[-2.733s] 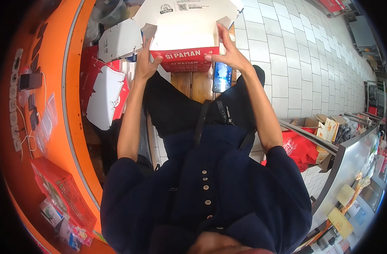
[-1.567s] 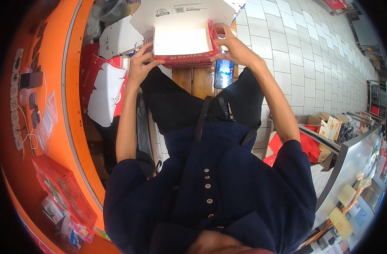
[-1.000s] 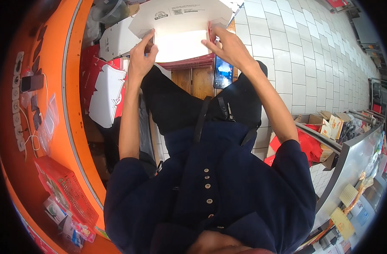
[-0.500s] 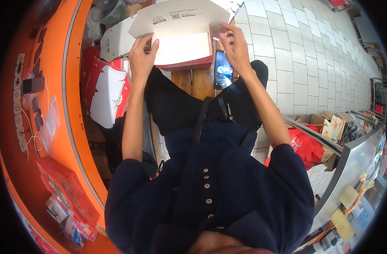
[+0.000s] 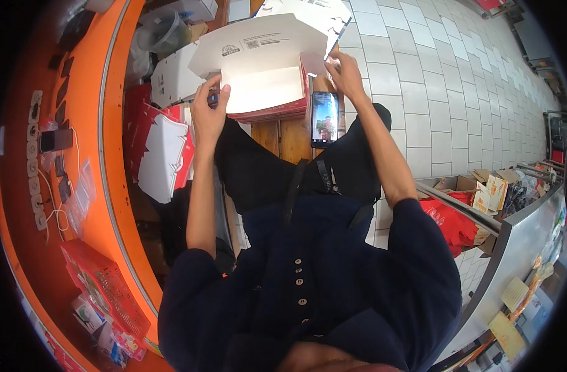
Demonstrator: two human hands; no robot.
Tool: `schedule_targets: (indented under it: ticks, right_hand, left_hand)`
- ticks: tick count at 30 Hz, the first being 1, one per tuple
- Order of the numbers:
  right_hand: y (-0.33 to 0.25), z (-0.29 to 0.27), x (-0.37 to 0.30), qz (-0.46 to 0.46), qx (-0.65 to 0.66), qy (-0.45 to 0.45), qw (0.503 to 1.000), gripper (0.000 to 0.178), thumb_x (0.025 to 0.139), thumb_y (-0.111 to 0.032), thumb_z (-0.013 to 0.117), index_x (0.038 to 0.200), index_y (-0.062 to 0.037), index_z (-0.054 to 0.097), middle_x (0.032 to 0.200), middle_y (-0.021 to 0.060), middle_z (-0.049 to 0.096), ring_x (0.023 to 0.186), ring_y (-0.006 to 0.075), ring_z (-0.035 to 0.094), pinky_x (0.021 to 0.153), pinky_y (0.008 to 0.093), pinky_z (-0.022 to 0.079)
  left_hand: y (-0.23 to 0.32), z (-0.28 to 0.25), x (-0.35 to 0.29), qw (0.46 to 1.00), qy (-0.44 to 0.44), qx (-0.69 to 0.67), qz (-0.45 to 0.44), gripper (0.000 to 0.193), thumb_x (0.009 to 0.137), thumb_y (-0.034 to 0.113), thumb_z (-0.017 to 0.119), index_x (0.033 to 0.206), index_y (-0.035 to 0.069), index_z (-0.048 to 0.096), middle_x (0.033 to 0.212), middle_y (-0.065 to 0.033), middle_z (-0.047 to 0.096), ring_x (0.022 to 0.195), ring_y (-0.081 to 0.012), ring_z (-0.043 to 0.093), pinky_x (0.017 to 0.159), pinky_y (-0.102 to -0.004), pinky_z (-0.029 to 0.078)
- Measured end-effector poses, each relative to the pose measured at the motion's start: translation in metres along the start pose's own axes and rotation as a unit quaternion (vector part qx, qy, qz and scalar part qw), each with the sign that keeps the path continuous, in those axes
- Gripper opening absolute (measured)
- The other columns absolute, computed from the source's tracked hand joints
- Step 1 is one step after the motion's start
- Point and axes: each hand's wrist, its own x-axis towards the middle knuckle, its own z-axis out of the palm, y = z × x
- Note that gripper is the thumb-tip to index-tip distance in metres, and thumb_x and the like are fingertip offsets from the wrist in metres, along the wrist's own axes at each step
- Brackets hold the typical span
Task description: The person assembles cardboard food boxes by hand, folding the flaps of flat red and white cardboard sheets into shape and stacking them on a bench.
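Observation:
A red and white cardboard box (image 5: 263, 90) sits on a wooden surface in front of me, its lid raised at the far side and its white inside showing. My left hand (image 5: 209, 111) grips the box's left wall, thumb at the inner edge and fingers around the outside. Beside the right side flap (image 5: 314, 64) is my right hand (image 5: 347, 75), with its fingers bent and their tips drawn together. Whether they pinch the flap's edge is too small to tell. A phone (image 5: 325, 118) with a lit screen lies just right of the box.
Flat white and red cardboard pieces (image 5: 163, 155) are stacked to the left, with more white sheets (image 5: 308, 15) beyond the box. A clear plastic tub (image 5: 164, 31) stands far left. An orange counter (image 5: 91, 124) holds a power strip (image 5: 33, 158) and a red basket (image 5: 107, 288).
The box appears lower and slightly left in the picture. My right hand has shifted from over the flap to its outer side, with the fingers more drawn in. The phone's screen picture differs.

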Motion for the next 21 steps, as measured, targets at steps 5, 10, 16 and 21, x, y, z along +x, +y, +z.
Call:
schedule_targets:
  ticks: [5, 10, 16, 21]
  right_hand:
    - [0.055, 0.054, 0.097, -0.105, -0.133, -0.044, 0.984, 0.048, 0.09, -0.016, 0.066, 0.135, -0.0037, 0.059, 0.141, 0.0173, 0.058, 0.139, 0.0343, 0.046, 0.113, 0.0453, 0.04]
    - [0.062, 0.099, 0.11, -0.156, -0.336, -0.181, 0.911, 0.067, 0.097, -0.049, 0.05, 0.156, -0.0184, 0.039, 0.162, 0.0115, 0.037, 0.153, 0.0345, 0.026, 0.12, 0.0581, 0.027]
    - [0.057, 0.11, 0.112, -0.125, -0.169, -0.191, 0.959, 0.079, 0.08, -0.007, 0.069, 0.152, -0.0042, 0.035, 0.151, 0.0182, 0.046, 0.143, 0.0373, 0.039, 0.114, 0.0532, 0.037]
    - [0.062, 0.117, 0.115, -0.119, -0.144, -0.233, 0.954, 0.064, 0.085, -0.021, 0.067, 0.144, -0.007, 0.047, 0.143, 0.0155, 0.055, 0.132, 0.0328, 0.049, 0.107, 0.046, 0.042]
  left_hand:
    - [0.016, 0.002, -0.013, 1.0, -0.013, 0.003, -0.013, 0.036, 0.095, 0.021, 0.071, 0.126, 0.003, 0.066, 0.119, -0.0174, 0.067, 0.107, -0.0299, 0.067, 0.088, -0.0397, 0.055]
    - [0.013, -0.014, -0.04, 0.999, -0.031, 0.018, 0.007, 0.038, 0.094, 0.019, 0.071, 0.128, 0.004, 0.065, 0.132, -0.0194, 0.061, 0.12, -0.0342, 0.06, 0.102, -0.0419, 0.048]
    - [0.022, -0.024, -0.064, 0.998, -0.049, 0.031, -0.019, 0.04, 0.094, 0.021, 0.071, 0.131, 0.007, 0.065, 0.145, -0.0196, 0.052, 0.134, -0.0371, 0.05, 0.113, -0.0457, 0.039]
    - [0.027, -0.019, -0.071, 0.998, -0.052, 0.032, -0.008, 0.041, 0.094, 0.022, 0.07, 0.132, 0.008, 0.065, 0.149, -0.0195, 0.048, 0.137, -0.037, 0.048, 0.113, -0.0456, 0.038]
